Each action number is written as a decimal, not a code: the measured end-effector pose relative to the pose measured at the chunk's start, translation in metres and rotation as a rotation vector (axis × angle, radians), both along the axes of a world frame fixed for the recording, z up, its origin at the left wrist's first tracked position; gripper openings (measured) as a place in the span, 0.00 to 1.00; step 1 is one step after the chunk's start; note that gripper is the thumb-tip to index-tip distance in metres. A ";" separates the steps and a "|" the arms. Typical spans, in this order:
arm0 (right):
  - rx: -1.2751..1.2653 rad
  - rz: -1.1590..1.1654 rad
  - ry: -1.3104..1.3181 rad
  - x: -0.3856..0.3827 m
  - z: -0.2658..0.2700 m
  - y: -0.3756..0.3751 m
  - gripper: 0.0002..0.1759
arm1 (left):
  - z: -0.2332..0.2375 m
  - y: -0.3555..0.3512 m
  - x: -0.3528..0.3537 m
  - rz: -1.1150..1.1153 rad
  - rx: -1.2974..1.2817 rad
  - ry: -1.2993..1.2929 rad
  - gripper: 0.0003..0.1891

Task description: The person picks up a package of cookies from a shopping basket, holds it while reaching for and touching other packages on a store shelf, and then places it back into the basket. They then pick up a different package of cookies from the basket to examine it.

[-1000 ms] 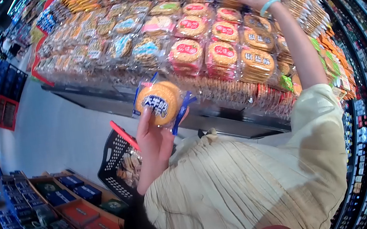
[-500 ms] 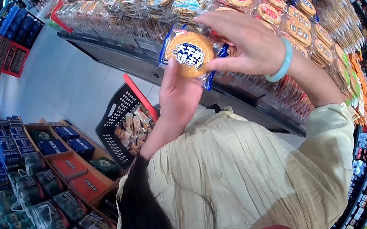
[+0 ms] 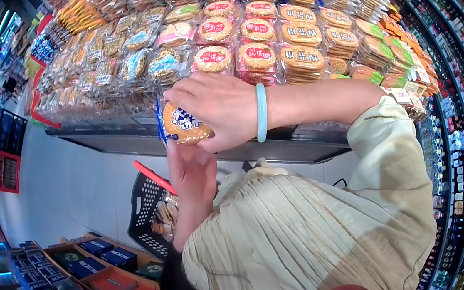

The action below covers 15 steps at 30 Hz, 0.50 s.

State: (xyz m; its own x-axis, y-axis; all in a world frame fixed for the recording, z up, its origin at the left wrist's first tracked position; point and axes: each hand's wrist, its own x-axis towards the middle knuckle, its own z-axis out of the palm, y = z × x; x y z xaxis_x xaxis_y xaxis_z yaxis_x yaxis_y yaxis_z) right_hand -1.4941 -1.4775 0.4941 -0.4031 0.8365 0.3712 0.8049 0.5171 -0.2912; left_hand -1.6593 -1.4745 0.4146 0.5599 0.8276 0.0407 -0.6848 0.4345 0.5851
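Observation:
A clear packet of round biscuits [image 3: 181,126] with blue edging is held up in front of the display. My right hand [image 3: 218,110] grips it from the right, fingers over the top and thumb near the lower edge, covering part of its printed front. Below it is my left hand [image 3: 193,171], its thumb at the packet's bottom edge; its other fingers are mostly hidden behind. A pale green bangle [image 3: 262,112] circles my right wrist. Just beyond the hands, stacks of packaged biscuits with red labels [image 3: 212,59] and blue-and-white labels [image 3: 166,63] fill the display.
A black shopping basket [image 3: 145,213] with a red handle holds small wrapped items, lower left. Boxed goods [image 3: 106,281] stand in cartons at the lower left. The display's dark front edge [image 3: 113,142] runs across the view. Shelves of goods [image 3: 457,143] curve along the right.
The view has turned, showing more of the display. My right hand has closed in over the packet's front, hiding more of it; both hands and the packet appear lower and further left.

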 end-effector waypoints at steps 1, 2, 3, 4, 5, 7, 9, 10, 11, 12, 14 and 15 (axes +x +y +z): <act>-0.048 0.045 0.034 0.006 0.005 0.002 0.44 | 0.002 0.000 0.002 0.007 0.056 -0.043 0.32; -0.074 0.043 0.060 0.016 0.014 0.003 0.43 | 0.003 0.001 0.003 0.016 0.111 -0.088 0.34; 0.012 -0.009 0.028 0.032 0.018 0.008 0.45 | 0.003 0.002 0.002 0.007 0.118 -0.092 0.34; 0.125 -0.050 0.030 0.049 0.024 0.010 0.45 | 0.000 0.005 0.000 0.019 0.118 -0.086 0.35; 0.236 -0.090 0.030 0.069 0.030 0.013 0.45 | -0.002 0.007 -0.002 0.032 0.116 -0.079 0.36; 0.254 -0.247 -0.008 0.121 0.037 0.024 0.46 | -0.001 0.009 -0.002 0.049 0.132 -0.062 0.36; 0.195 -0.388 0.017 0.171 0.046 0.026 0.46 | 0.002 0.006 -0.002 0.007 0.047 -0.157 0.28; 0.168 -0.424 0.035 0.201 0.045 0.031 0.46 | 0.001 0.006 -0.003 0.006 0.047 -0.160 0.28; 0.141 -0.460 0.051 0.228 0.040 0.035 0.47 | -0.001 0.006 -0.003 0.003 0.023 -0.147 0.28; 0.106 -0.530 0.025 0.245 0.040 0.034 0.47 | -0.002 0.006 -0.003 0.000 -0.002 -0.134 0.27; -0.005 -0.680 0.033 0.270 0.039 0.034 0.47 | 0.000 0.005 -0.002 -0.005 -0.022 -0.127 0.26; -0.002 -0.679 0.033 0.278 0.039 0.035 0.47 | 0.001 0.005 -0.001 -0.012 -0.041 -0.117 0.26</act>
